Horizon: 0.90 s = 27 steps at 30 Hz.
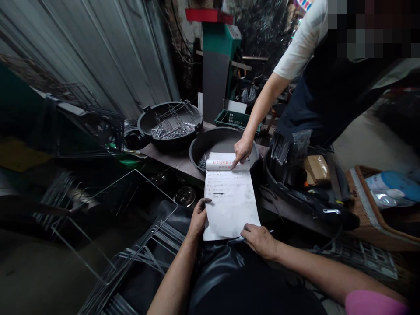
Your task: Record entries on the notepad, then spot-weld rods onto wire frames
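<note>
A white notepad [231,210] with handwritten lines and a folded-back top sheet with red print lies tilted in front of me, its far end over a black round basin [200,146]. My left hand [198,216] grips the pad's left edge, thumb on top. At the lower right corner, my right hand [259,239] is closed around a slim pen [236,240], its fingers touching the paper. Another person's hand [243,148] reaches in from the far right, one finger pointing onto the red-printed strip.
A second black basin [144,124] holds thin metal pieces and wire frames. Bent wire racks [131,256] lie at my left. Rightward are a black tub [272,175] with metal rods and a cardboard box [316,169], then a wicker basket [364,205]. A green crate [229,118] stands behind.
</note>
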Motion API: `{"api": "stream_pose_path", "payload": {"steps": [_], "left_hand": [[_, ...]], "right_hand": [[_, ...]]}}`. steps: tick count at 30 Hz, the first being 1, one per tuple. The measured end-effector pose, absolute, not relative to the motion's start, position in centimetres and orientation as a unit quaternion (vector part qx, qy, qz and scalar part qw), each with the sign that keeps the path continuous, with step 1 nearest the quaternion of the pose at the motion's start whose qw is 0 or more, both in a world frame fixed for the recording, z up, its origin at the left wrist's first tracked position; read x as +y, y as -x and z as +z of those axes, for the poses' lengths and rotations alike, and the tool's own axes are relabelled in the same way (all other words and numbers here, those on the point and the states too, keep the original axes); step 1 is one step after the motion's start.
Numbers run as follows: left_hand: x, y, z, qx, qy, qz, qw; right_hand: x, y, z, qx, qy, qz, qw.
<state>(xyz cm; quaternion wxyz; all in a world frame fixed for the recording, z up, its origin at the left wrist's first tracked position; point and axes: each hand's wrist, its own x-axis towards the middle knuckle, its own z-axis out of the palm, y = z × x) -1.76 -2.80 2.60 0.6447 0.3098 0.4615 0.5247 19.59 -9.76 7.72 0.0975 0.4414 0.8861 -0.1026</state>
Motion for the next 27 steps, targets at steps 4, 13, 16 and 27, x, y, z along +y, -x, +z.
{"api": "stream_pose_path", "payload": {"steps": [4, 13, 16, 27], "left_hand": [[-2.9, 1.7, 2.6, 0.462, -0.305, 0.521, 0.65], [-2.9, 1.9, 2.7, 0.443, -0.3, 0.517, 0.668], [-2.9, 1.8, 2.8, 0.438, -0.293, 0.52, 0.673], [-2.9, 1.8, 2.8, 0.43, -0.289, 0.518, 0.681]], "right_hand": [[-9.7, -19.6, 7.4, 0.887, -0.441, -0.107, 0.09], [-9.5, -19.9, 7.3, 0.877, -0.452, -0.146, 0.074], [-9.3, -20.0, 7.6, 0.856, -0.47, -0.213, 0.035], [-1.0, -15.1, 8.6, 0.335, -0.58, -0.681, -0.298]]}}
